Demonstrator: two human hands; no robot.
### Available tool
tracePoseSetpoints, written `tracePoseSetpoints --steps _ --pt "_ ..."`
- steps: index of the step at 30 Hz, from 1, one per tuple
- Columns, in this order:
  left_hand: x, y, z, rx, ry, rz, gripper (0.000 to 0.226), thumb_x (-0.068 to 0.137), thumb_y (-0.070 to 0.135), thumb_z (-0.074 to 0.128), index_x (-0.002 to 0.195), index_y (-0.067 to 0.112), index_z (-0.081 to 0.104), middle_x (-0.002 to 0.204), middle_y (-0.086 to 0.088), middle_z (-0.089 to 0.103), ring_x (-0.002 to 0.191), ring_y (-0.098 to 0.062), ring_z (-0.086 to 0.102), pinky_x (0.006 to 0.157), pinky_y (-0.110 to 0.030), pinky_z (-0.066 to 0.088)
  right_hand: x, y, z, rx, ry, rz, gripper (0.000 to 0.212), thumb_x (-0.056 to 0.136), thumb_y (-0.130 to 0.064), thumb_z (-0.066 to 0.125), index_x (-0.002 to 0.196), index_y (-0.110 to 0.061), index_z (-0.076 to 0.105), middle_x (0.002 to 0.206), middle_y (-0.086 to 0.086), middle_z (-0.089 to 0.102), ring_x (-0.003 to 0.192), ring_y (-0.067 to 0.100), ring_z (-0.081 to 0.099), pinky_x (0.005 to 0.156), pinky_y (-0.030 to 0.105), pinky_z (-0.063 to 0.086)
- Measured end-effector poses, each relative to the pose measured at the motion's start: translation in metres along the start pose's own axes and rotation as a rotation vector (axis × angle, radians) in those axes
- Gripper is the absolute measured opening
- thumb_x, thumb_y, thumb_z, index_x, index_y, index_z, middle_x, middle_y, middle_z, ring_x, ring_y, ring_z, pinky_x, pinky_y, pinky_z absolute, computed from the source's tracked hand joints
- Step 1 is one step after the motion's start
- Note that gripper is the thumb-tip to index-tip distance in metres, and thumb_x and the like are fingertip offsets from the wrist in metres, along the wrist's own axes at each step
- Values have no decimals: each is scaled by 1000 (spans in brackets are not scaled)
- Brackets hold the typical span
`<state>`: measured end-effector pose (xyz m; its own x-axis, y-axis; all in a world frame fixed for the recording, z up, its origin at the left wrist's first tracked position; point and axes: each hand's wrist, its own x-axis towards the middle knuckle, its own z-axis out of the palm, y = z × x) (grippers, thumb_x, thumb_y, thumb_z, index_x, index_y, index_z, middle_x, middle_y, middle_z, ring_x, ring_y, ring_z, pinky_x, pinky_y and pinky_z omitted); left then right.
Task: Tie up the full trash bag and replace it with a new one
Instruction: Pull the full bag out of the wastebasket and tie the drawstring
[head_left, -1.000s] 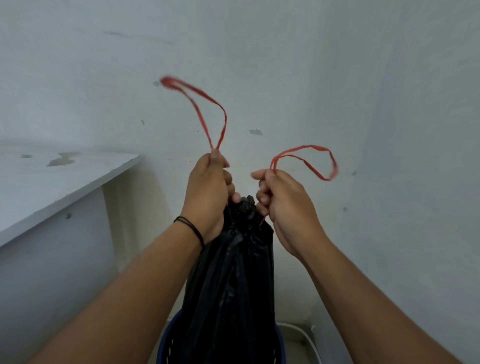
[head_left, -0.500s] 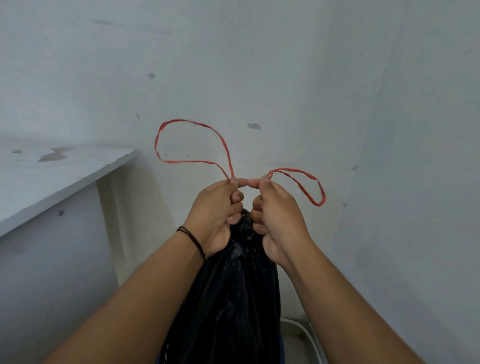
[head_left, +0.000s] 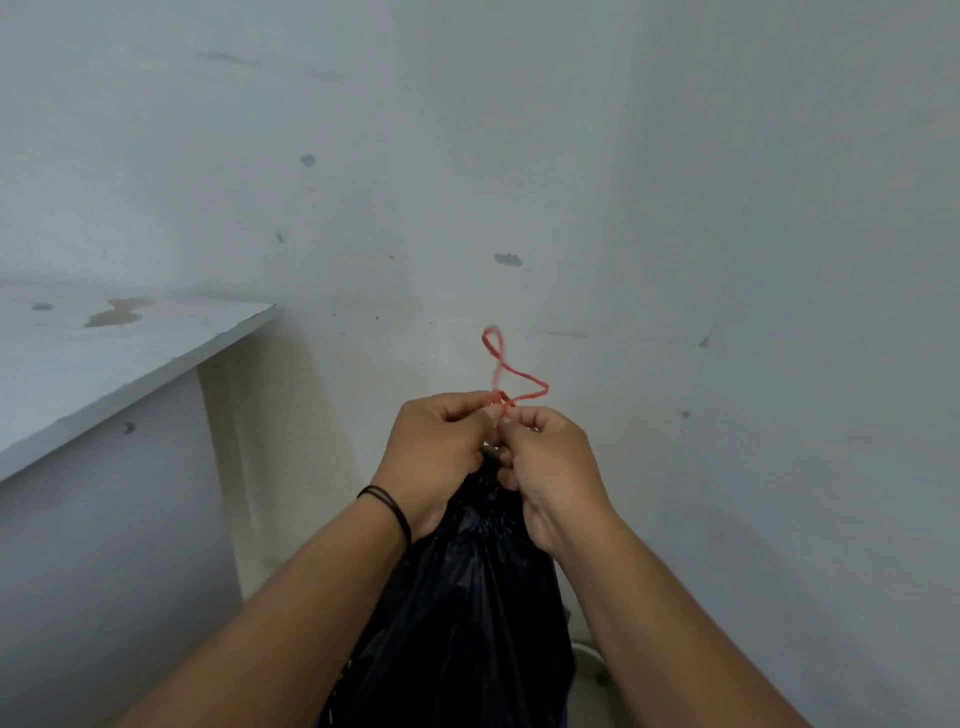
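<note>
A full black trash bag (head_left: 467, 597) hangs upright between my forearms, its neck gathered tight at the top. Red drawstring loops (head_left: 511, 371) stick up above the neck, crossed over one another and partly blurred. My left hand (head_left: 436, 457) pinches the string on the left side of the neck, fingers curled. My right hand (head_left: 550, 467) pinches it on the right side, thumb and forefinger meeting my left hand's fingertips. The bag's bottom and the bin under it are hidden.
A white shelf or counter (head_left: 104, 358) with stains juts out at the left, a panel below it. White walls meet in a corner behind and to the right. A pale rounded object (head_left: 589, 660) shows low on the floor, right of the bag.
The two separate red loops, held apart and high before, have been brought together and crossed above the bag's neck. Both hands have closed in until their fingertips meet.
</note>
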<state>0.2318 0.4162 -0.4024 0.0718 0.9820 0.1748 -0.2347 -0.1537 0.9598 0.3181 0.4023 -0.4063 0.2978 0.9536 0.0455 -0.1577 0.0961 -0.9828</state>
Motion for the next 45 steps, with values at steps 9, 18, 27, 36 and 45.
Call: tracePoseSetpoints --steps 9,18,27,36,45 --pt "-3 -12 -1 270 129 219 10 84 15 66 78 19 73 71 3 70 47 0 52 58 -22 43 -3 5 1 172 45 30 26 85 5 56 63 -8 62 51 2 49 36 4 39 34 15 30" --pt "-9 -15 1 284 128 311 10 83 14 68 75 20 70 75 1 72 69 -9 66 69 -20 54 -3 6 1 380 99 28 25 86 6 52 65 -7 56 51 1 46 36 3 38 35 15 29" --pt "-8 -12 -2 337 70 321 18 86 6 61 78 21 67 81 -3 71 70 -9 65 70 -18 52 -9 5 -1 420 -46 4 22 88 -3 55 68 -6 65 52 0 50 44 6 38 44 16 30" --pt "-6 -2 -1 67 -15 -23 31 88 31 61 63 12 56 47 7 48 45 -10 37 47 -22 32 -17 2 1 354 -42 -67 24 91 -6 55 68 -7 63 46 -3 51 38 6 40 42 17 37" --pt "0 -4 -8 -141 -74 -18 20 87 18 63 71 6 68 61 -8 46 51 -12 37 50 -20 35 -9 -8 -5 5 9 -117 22 90 -12 58 68 -12 60 50 1 51 41 9 38 43 19 32"
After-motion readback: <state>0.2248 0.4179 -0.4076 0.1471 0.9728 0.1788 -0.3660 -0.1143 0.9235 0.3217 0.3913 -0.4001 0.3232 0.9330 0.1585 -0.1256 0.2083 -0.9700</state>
